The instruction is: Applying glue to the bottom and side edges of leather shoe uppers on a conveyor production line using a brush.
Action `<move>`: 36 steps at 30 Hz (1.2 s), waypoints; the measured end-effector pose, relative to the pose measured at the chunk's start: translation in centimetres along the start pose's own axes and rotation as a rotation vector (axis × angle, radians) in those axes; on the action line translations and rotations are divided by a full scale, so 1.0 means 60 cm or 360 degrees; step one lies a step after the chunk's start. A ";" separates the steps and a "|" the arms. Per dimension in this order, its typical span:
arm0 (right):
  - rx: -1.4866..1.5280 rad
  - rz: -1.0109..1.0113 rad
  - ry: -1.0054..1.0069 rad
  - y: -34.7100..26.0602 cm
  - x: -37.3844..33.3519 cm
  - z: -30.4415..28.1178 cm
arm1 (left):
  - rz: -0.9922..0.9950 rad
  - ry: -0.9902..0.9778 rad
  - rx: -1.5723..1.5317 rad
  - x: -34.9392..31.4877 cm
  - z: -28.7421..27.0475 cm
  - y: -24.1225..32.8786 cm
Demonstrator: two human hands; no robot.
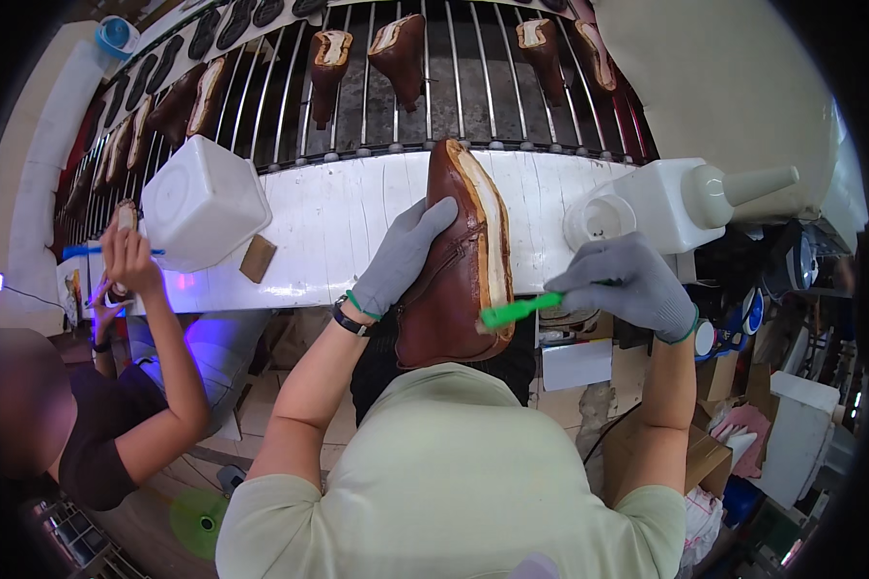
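A brown leather boot upper [441, 261] stands tilted before me, its sole side turned to the right and showing a pale middle inside a tan rim. My left hand [401, 253], in a grey glove, is wrapped round it from the left, thumb on the leather. My right hand [632, 285], gloved too, grips a green-handled brush [521, 311]. The brush's tip meets the lower end of the boot's bottom rim. Just above my right hand a small white cup [599, 222] sits on the white bench [343, 207].
A white bottle with a nozzle [686, 198] lies at the right. On the left are a white plastic container [203, 207] and a small brown block [258, 259]. Beyond, a roller rack [459, 77] carries several boots. A co-worker's hand [130, 256] works at far left.
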State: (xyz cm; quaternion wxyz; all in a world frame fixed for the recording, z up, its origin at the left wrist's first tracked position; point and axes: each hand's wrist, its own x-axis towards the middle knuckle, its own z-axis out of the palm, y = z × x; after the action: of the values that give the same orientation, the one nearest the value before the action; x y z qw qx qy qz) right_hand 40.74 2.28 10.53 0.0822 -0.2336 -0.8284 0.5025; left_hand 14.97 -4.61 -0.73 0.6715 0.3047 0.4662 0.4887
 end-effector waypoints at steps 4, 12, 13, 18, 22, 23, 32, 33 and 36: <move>-0.0108 0.0283 0.0282 0.010 0.015 0.008 | 0.0049 -0.0019 0.0043 0.000 0.003 0.001; 0.0153 0.0039 -0.0121 -0.004 -0.002 -0.001 | 0.0118 -0.0005 -0.0053 -0.002 -0.004 -0.008; 0.0137 0.0004 0.0101 0.001 -0.003 0.001 | 0.0155 -0.0005 -0.0081 -0.005 -0.001 -0.004; -0.0330 0.0031 0.0616 0.026 0.006 0.030 | 0.0291 -0.0093 -0.0042 -0.011 0.007 0.005; -0.0400 -0.0062 0.0874 0.020 0.024 0.039 | 0.0417 -0.0145 0.0211 -0.018 0.014 0.016; -0.0464 -0.0063 0.0924 0.012 0.031 0.036 | 0.0450 -0.0145 0.0374 -0.020 0.013 0.018; -0.0362 -0.0173 0.1229 0.032 0.059 0.001 | 0.0554 -0.0198 0.0629 -0.017 0.020 0.007; -0.0323 -0.0108 0.1074 0.031 0.051 0.003 | 0.0536 -0.0233 0.0501 -0.014 0.019 0.006; -0.0355 0.0023 0.0752 0.023 0.023 -0.001 | 0.0385 -0.0256 0.0179 -0.001 -0.001 -0.008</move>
State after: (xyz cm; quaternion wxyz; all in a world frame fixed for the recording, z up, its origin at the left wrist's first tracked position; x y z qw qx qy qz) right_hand 39.98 3.48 9.21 0.2435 -0.3581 -0.8347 0.3403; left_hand 15.11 -4.80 -1.16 0.6247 0.4340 0.3974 0.5132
